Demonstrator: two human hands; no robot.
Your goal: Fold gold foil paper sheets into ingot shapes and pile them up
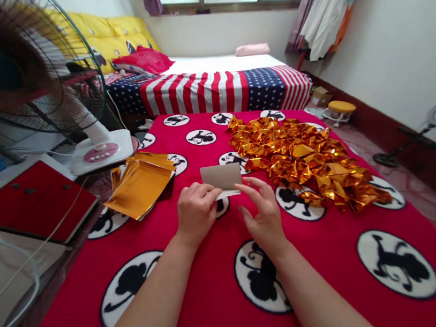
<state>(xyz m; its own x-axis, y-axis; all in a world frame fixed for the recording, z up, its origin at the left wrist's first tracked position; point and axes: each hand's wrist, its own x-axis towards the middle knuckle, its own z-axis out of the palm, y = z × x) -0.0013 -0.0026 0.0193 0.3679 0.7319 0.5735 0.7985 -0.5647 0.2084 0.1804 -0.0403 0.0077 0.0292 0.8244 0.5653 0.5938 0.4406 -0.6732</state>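
Between my hands a small paper sheet (221,177) stands partly folded, its dull grey side showing and a pale flap along its lower edge. My left hand (197,210) grips the left end of that flap, fingers curled and thumb pressed to it. At the right end, my right hand (263,212) touches the paper with its index finger, while thumb and fingers are apart. A loose stack of gold foil sheets (141,182) lies to the left. On the right spreads a heap of folded gold foil pieces (298,155).
Everything rests on a red cloth (217,304) with round black-and-white figures. A standing fan (100,150) is at the left, beside a red-fronted cabinet (36,197). Beyond are a bed (207,89), a yellow stool (341,107) and a ring-light stand (424,130).
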